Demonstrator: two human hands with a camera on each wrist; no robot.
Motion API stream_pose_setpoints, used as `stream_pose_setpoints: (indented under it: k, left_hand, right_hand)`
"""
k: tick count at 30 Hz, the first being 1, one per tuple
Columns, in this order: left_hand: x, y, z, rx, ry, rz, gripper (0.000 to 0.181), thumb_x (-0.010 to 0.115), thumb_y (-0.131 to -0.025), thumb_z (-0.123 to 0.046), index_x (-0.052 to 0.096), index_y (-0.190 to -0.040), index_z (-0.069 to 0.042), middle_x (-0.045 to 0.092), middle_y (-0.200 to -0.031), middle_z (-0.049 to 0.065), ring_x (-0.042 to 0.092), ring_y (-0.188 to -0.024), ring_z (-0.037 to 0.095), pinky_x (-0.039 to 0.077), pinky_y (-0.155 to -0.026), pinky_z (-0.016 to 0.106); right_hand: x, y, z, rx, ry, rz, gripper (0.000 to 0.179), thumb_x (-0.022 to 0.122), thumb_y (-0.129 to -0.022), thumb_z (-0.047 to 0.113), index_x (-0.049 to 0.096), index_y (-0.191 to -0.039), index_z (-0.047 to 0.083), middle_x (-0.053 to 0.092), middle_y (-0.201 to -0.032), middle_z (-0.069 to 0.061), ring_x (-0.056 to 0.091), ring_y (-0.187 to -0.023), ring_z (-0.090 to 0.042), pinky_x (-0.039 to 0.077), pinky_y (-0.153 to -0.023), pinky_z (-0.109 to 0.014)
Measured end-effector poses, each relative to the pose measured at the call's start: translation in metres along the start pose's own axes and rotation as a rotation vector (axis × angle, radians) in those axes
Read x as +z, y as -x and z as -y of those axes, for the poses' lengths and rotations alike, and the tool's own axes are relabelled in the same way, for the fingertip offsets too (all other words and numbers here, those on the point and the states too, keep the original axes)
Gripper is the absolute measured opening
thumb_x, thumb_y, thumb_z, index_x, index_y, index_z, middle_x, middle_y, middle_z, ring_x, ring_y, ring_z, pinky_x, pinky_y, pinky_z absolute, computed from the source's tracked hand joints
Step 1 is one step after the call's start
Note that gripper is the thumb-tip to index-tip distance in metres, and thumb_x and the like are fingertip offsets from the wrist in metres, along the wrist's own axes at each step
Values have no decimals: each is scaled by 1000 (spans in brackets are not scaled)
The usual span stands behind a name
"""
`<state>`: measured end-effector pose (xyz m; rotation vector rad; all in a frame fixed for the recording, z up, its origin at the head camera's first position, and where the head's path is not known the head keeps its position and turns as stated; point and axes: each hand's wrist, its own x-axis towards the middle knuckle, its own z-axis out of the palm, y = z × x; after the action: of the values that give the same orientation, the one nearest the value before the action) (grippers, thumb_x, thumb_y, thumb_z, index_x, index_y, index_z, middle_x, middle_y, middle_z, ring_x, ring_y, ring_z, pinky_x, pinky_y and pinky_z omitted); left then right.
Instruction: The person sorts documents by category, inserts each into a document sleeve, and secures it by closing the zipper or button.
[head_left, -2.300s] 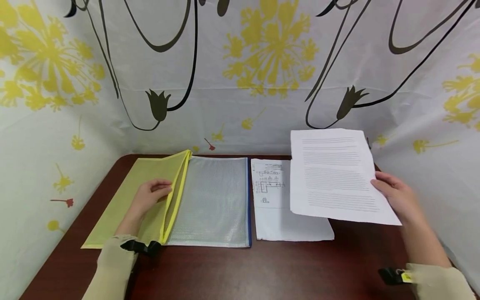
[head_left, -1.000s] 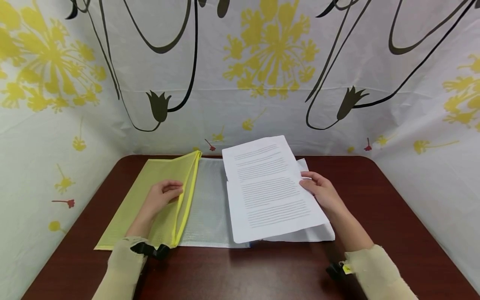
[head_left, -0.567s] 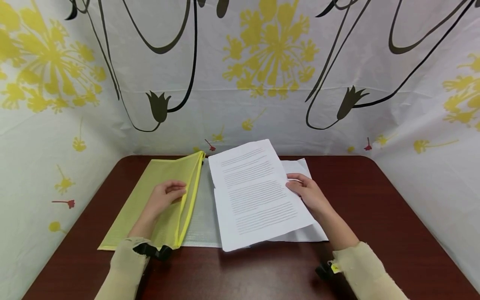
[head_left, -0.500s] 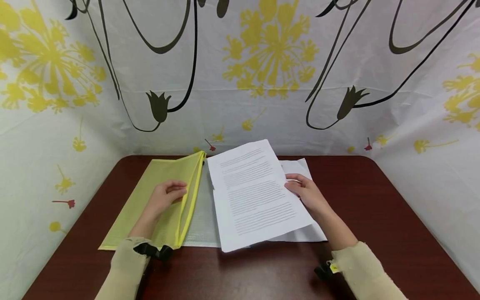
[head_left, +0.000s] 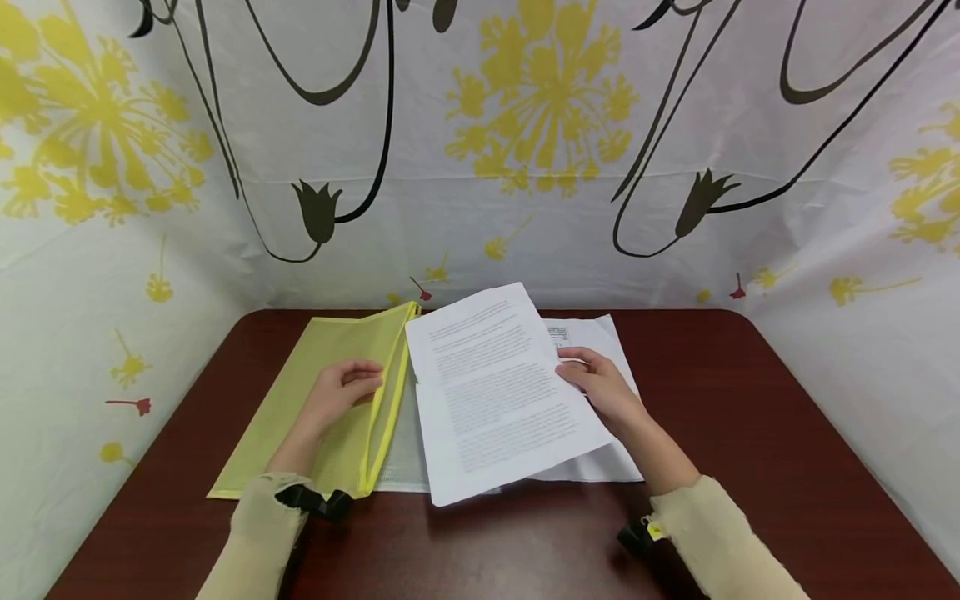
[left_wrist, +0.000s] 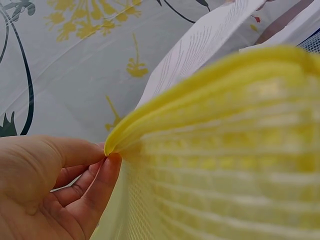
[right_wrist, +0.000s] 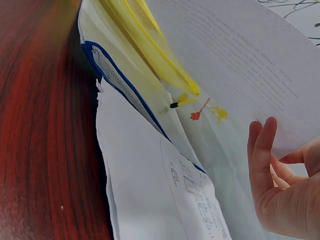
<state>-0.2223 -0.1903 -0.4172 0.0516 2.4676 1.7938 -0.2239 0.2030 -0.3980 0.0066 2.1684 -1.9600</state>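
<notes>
My left hand [head_left: 341,396] pinches the upper edge of a yellow mesh zipper pouch [head_left: 322,342], holding its mouth apart; the left wrist view shows thumb and fingertips on the yellow rim [left_wrist: 165,97]. In my right hand [head_left: 600,385] is a printed paper sheet [head_left: 495,400], gripped by its right edge and raised at a tilt. The sheet's left edge is close beside the pouch's mouth; whether they touch, I cannot tell. In the right wrist view, the fingers [right_wrist: 265,145] hold the sheet from below, with the pouch beyond.
Beneath the raised sheet lies a clear mesh pouch [head_left: 405,458] with a blue edge [right_wrist: 135,95], mostly covered. Right of it, papers with line drawings [right_wrist: 150,175] lie on the dark wooden table [head_left: 750,433]. A patterned cloth [head_left: 480,225] hangs behind the table.
My right hand has carried the sheet from the right, leftward and lower, over the clear pouch to the yellow pouch's mouth. My left hand and the yellow pouch have shifted slightly right.
</notes>
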Motion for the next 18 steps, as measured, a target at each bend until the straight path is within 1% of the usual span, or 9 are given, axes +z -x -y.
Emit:
stream_pose_setpoints:
  k: [11,18]
  left_hand:
    - [7,1,-5,-1,23,5,36,65,-96,-13,60,-126,7,69,-113,15,64,-87,0,57,-79,18]
    - [8,2,-6,-2,15,4,36,65,-96,-14,60,-125,7,69,-112,15,64,-86,-1,57,-79,18]
  right_hand:
    - [8,-4,4,2,9,-17,43,53,-102,13,45,-141,-2,66,-99,7,66,-77,-4,56,-64,-20]
    - [13,-5,5,-5,18,-45,40,53,-102,13,48,-140,0,66,-101,6,65,-79,-4,55,-66,-20]
